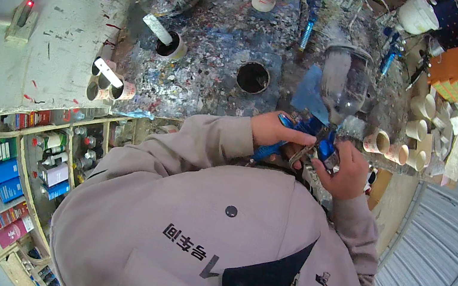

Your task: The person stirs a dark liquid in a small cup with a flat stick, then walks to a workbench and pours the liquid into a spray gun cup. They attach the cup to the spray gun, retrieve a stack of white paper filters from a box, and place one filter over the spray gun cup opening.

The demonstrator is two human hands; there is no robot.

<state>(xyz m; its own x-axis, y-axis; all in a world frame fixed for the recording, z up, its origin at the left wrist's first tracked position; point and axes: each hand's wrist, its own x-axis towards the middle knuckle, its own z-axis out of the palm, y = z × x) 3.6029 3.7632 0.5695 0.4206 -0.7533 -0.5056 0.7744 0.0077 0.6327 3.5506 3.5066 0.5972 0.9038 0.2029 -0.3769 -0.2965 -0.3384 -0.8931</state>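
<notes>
A blue spray gun with a clear upturned cup above it is held close to my chest. My left hand is closed around its blue body, the thumb lying toward the middle. From the other side my right hand is closed on a blue and silver end of the same gun, thumb and fingers curled round it. A silvery part shows between the two hands, but its shape is partly hidden by fingers. Behind the gun a blue sheet lies on the paint-spattered bench.
Paper cups line the bench's right edge. A dark-filled cup stands mid-bench, and another cup holds a stick. Other blue spray guns hang at the back. Shelves with cans and boxes are at lower left.
</notes>
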